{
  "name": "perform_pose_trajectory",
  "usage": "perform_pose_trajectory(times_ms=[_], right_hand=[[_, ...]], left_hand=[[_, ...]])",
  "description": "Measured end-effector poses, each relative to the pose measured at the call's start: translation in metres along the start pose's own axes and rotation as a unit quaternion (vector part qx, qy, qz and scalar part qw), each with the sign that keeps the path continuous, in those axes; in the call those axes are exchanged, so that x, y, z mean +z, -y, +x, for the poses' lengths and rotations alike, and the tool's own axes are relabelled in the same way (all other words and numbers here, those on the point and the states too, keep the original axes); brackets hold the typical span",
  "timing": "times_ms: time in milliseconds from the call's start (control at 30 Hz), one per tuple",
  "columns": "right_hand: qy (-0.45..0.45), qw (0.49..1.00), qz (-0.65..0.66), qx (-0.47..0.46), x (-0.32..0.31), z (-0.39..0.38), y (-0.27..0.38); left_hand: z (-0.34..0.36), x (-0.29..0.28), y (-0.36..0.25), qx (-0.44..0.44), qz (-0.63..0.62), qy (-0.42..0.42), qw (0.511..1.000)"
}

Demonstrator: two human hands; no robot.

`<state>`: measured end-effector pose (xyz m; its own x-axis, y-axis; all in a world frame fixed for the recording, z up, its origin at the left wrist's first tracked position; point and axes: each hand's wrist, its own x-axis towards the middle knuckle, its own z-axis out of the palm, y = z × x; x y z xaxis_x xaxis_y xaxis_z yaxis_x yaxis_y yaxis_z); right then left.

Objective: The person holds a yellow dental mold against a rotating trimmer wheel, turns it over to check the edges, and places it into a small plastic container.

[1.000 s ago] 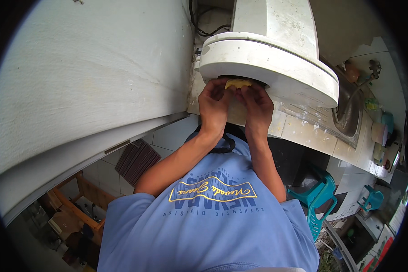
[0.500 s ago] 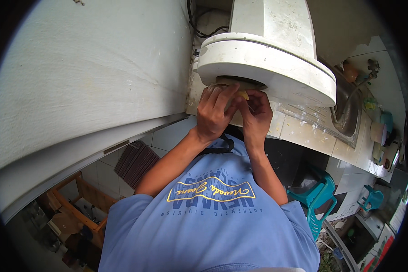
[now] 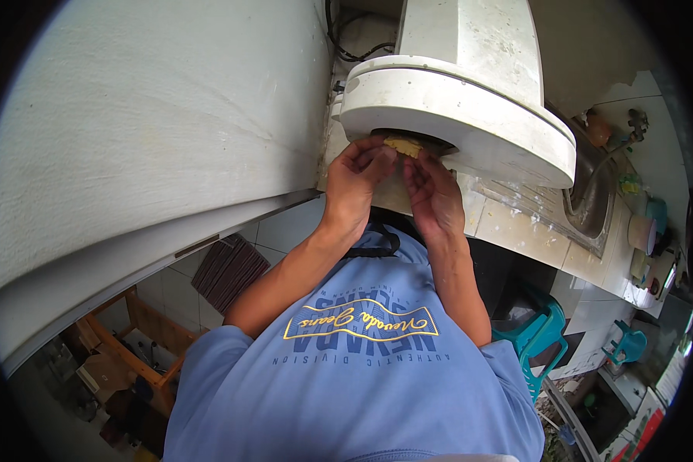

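A small, pale yellow, ragged-edged piece that looks like dough (image 3: 404, 146) is held up between my two hands. My left hand (image 3: 354, 182) pinches one end with thumb and fingers. At the other end the fingertips of my right hand (image 3: 437, 194) close on it. Both hands are just under the front rim of a large white machine (image 3: 454, 108) with a rounded head. Behind the piece, a dark opening shows in the machine's underside; what lies inside is hidden.
A tiled counter (image 3: 520, 235) with white and yellow specks runs right to a metal sink (image 3: 593, 208) and tap. A large white panel (image 3: 154, 138) stands close on the left. Teal plastic chairs (image 3: 533, 331) and a wooden frame (image 3: 127, 350) stand below.
My hands have drawn slightly apart, and the left fingers have lowered from over the yellow piece. More of the piece now shows between them.
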<state>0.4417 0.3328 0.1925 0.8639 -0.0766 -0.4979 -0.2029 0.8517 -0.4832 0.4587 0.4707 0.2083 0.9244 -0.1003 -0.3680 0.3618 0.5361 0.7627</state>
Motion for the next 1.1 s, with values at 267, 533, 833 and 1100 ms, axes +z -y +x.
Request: perform_pose_trajectory(times_ms=[267,533,833,1100], right_hand=[[-0.012,0.999,-0.012,-0.03,0.0,0.014,-0.005],[-0.053,0.996,-0.029,-0.059,0.006,0.015,-0.013],[-0.082,0.994,-0.043,-0.063,0.013,0.018,-0.013],[-0.069,0.994,-0.057,-0.056,0.014,0.018,-0.009]], left_hand=[[0.016,0.015,0.006,-0.101,-0.119,-0.06,0.986],[0.025,0.019,0.012,-0.148,-0.126,-0.115,0.974],[0.027,0.018,0.013,-0.173,-0.153,-0.14,0.963],[0.027,0.019,0.014,-0.174,-0.156,-0.148,0.961]])
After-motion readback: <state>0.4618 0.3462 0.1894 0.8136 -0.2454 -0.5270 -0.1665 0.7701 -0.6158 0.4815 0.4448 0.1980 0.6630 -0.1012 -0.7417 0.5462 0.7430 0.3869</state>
